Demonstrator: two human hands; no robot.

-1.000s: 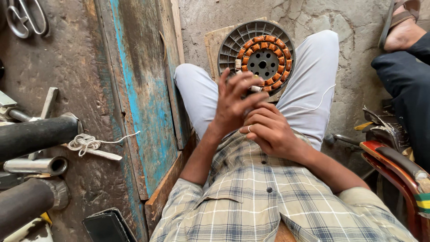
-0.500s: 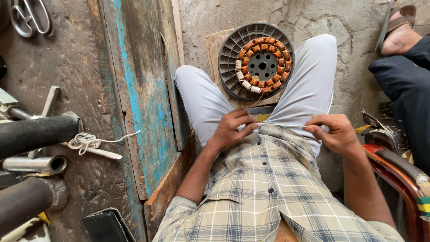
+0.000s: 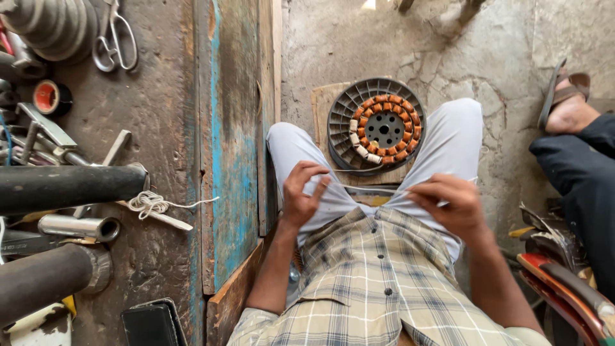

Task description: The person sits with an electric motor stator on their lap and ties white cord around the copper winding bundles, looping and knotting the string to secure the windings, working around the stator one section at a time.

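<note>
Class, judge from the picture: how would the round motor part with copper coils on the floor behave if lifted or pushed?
The motor part is probably heavy for its size, given its many copper coils. Lying flat on a board, it seems unlikely to roll. Its thin ribs look breakable.

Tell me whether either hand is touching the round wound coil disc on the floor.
Apart. The head view shows the left hand and right hand down at the lap, with trouser legs and floor between them and the coil disc.
</note>
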